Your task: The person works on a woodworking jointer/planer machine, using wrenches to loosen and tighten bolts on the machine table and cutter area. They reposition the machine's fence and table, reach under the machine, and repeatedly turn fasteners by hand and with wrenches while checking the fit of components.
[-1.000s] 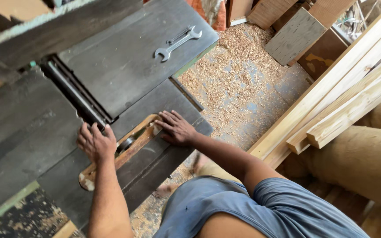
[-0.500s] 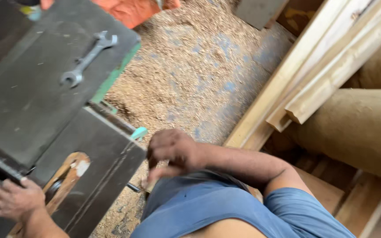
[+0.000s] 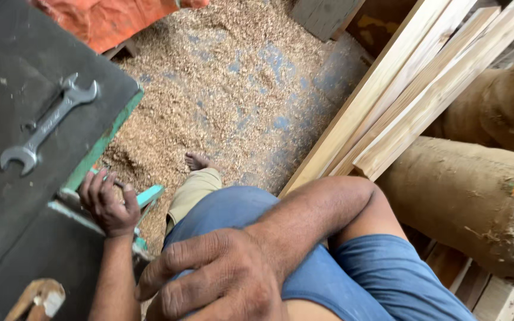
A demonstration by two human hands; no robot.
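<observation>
Green table edge (image 3: pixel 105 142) under left hand (image 3: pixel 107 202); right hand (image 3: pixel 221 279) empty.

Two brown burlap sacks (image 3: pixel 477 202) lie at the right beside the planks (image 3: pixel 423 89); no labels, signs or screens.

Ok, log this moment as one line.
left hand: on table edge | right hand: on shirt | wrench: on table

One double-ended wrench (image 3: pixel 46 123) lies on the dark tabletop (image 3: pixel 7 53), and two hands show beside it: the left hand (image 3: pixel 109 204) and the right hand (image 3: pixel 221 279). Right of the tabletop lean about four long wooden planks (image 3: pixel 411 101), with two burlap sacks (image 3: pixel 465 196) behind them and one bare foot (image 3: pixel 196 160) on the sawdust.
</observation>
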